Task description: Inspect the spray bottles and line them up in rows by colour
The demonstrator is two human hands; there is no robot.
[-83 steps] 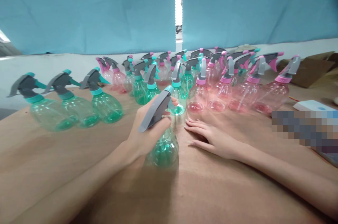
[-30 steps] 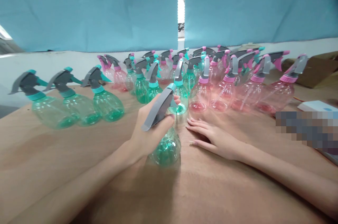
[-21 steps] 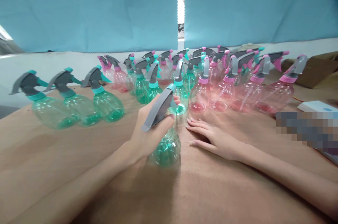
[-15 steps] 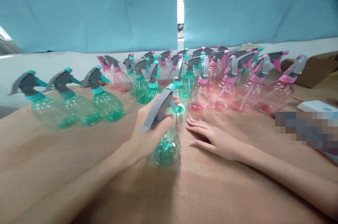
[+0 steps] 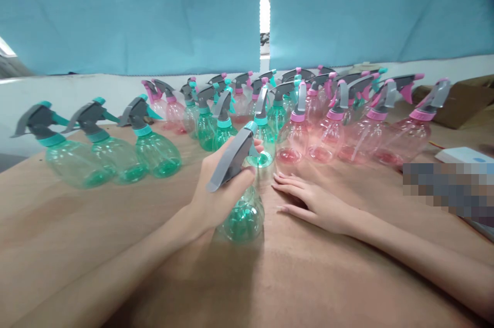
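Note:
My left hand [image 5: 219, 184] is wrapped around the neck of a green spray bottle [image 5: 243, 220], just under its grey trigger head. The bottle is upright, and my fingers hide its collar. To the right, my right hand [image 5: 309, 202] lies palm down on the wooden table [image 5: 309, 281], fingers stretched out and holding nothing. Just beyond its fingertips stands a pink spray bottle [image 5: 291, 142]. Another green spray bottle [image 5: 262, 137] is right behind the held one, partly covered by my left hand.
Three green spray bottles [image 5: 158, 155] stand in a row at the left. Several pink and green ones fill the back, with pink bottles [image 5: 405, 137] at the right. A cardboard box [image 5: 459, 101] and a white object [image 5: 465, 155] lie at the far right. Blue curtains [image 5: 135, 14] hang behind.

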